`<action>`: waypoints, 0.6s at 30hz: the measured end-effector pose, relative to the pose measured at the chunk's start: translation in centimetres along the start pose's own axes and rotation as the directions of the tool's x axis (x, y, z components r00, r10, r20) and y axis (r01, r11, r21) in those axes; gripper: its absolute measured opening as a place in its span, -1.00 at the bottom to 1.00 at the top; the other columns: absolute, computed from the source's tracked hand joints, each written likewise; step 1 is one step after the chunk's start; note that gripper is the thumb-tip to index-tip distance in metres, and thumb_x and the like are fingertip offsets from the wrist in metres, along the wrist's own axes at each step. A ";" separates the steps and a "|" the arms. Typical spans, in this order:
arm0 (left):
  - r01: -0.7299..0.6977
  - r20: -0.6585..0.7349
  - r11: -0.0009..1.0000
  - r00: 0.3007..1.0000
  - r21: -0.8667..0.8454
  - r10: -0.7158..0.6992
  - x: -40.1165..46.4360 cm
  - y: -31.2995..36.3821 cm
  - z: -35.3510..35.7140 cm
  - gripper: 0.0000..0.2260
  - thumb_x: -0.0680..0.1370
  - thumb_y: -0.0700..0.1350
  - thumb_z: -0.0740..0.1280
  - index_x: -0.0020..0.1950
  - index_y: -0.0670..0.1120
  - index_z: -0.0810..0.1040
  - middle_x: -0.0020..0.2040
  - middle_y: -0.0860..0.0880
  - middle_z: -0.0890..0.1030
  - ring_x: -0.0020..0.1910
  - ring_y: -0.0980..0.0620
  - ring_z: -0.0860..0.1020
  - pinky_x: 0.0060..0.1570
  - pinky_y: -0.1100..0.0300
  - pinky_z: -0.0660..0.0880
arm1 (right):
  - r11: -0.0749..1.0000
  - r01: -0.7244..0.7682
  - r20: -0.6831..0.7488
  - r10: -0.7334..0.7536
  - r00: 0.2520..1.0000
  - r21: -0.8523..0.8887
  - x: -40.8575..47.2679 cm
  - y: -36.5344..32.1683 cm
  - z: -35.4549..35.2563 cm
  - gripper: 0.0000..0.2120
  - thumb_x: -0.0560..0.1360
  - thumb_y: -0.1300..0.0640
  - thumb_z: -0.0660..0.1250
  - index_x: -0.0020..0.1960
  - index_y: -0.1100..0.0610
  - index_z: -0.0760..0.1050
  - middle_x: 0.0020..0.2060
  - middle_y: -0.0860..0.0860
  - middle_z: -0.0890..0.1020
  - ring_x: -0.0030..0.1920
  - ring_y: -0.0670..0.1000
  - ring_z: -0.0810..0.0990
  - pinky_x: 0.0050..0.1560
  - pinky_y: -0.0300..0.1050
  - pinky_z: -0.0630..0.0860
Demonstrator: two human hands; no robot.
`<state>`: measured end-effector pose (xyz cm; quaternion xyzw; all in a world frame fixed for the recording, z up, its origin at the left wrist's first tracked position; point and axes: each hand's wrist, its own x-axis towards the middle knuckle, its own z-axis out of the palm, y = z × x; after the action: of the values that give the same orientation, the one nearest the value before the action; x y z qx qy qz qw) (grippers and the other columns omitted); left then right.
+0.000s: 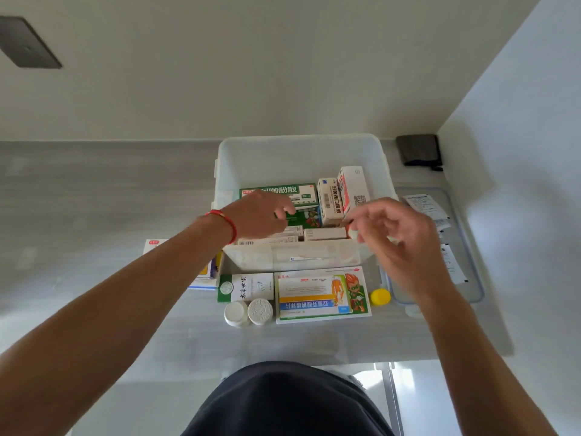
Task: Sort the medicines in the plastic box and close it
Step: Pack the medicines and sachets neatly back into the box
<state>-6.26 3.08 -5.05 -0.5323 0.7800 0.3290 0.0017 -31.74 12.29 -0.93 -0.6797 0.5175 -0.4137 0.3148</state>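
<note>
Two white bottles (pixel 248 312) and flat medicine boxes (pixel 322 295) lying nearest, before the translucent plastic box (pixel 301 152).
Left hand (pixel 256 215) is reaching into the box over a green carton (pixel 279 191), fingers curled; whether it is gripping anything cannot be told. Right hand (pixel 399 234) is pinching a small white item (pixel 352 231) at the box's near right corner; lid (pixel 468 247) lying to the right.

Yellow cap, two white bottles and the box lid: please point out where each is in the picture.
yellow cap (pixel 380 296), head view, on its top.
white bottles (pixel 260 311), head view, on the right bottle's ribbed cap.
box lid (pixel 471 265), head view, on its blue-edged right rim.
</note>
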 end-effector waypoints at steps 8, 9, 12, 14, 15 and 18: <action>-0.238 -0.688 0.939 0.726 -0.246 0.004 -9.6 2.6 1.5 -0.80 0.49 -0.40 0.36 -0.05 -0.15 0.69 -0.17 0.08 0.69 -0.18 0.16 0.66 -0.09 0.31 0.60 | 0.891 0.021 0.437 0.201 0.876 -0.453 -8.5 7.3 6.1 -0.64 0.57 0.09 0.41 0.34 0.10 0.54 0.25 -0.02 0.61 0.27 0.01 0.57 0.28 -0.07 0.51; -0.222 -0.709 0.942 0.705 -0.252 -0.023 -10.4 2.5 1.9 -0.80 0.48 -0.41 0.36 -0.08 -0.15 0.68 -0.18 0.10 0.69 -0.20 0.17 0.65 -0.10 0.32 0.59 | 0.864 0.072 0.497 0.217 0.840 -0.498 -8.8 8.2 7.4 -0.51 0.56 0.05 0.41 0.46 0.09 0.44 0.39 0.00 0.51 0.41 0.04 0.46 0.42 -0.02 0.40; -0.170 -0.720 0.953 0.690 -0.252 -0.067 -12.2 1.8 3.6 -0.76 0.44 -0.45 0.35 -0.12 -0.14 0.67 -0.20 0.10 0.67 -0.22 0.19 0.64 -0.12 0.33 0.57 | 0.716 0.240 0.562 0.249 0.789 -0.655 -9.0 10.1 10.2 -0.29 0.52 -0.01 0.43 0.58 0.04 0.22 0.56 0.03 0.26 0.58 0.11 0.18 0.58 0.15 0.10; -0.128 -0.719 0.957 0.687 -0.261 -0.105 -13.1 1.1 4.7 -0.75 0.44 -0.46 0.36 -0.12 -0.13 0.68 -0.21 0.08 0.68 -0.22 0.16 0.64 -0.15 0.28 0.59 | 0.651 0.280 0.551 0.255 0.795 -0.706 -8.7 10.8 10.7 -0.27 0.50 0.05 0.45 0.57 0.00 0.20 0.54 0.02 0.28 0.58 0.11 0.19 0.59 0.20 0.05; -0.113 -0.722 0.959 0.683 -0.259 -0.115 -13.4 0.9 5.2 -0.75 0.44 -0.46 0.37 -0.12 -0.13 0.68 -0.21 0.07 0.68 -0.23 0.14 0.64 -0.16 0.24 0.59 | 0.646 0.280 0.549 0.259 0.795 -0.710 -8.5 10.9 10.6 -0.28 0.50 0.06 0.45 0.57 -0.02 0.20 0.52 0.00 0.30 0.56 0.09 0.22 0.59 0.20 0.04; -0.110 -0.716 0.965 0.691 -0.239 -0.098 -14.3 1.1 6.5 -0.74 0.43 -0.48 0.38 -0.13 -0.14 0.68 -0.20 0.06 0.68 -0.23 0.14 0.63 -0.17 0.25 0.59 | 0.682 0.247 0.553 0.273 0.787 -0.689 -7.8 10.0 9.5 -0.32 0.51 0.05 0.44 0.56 -0.04 0.23 0.47 -0.02 0.34 0.51 0.07 0.27 0.58 0.14 0.10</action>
<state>-3.27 18.56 -4.51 -0.6112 0.6687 0.1937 -0.3765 -28.67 17.14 -15.75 -0.8391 0.5110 0.0757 0.1703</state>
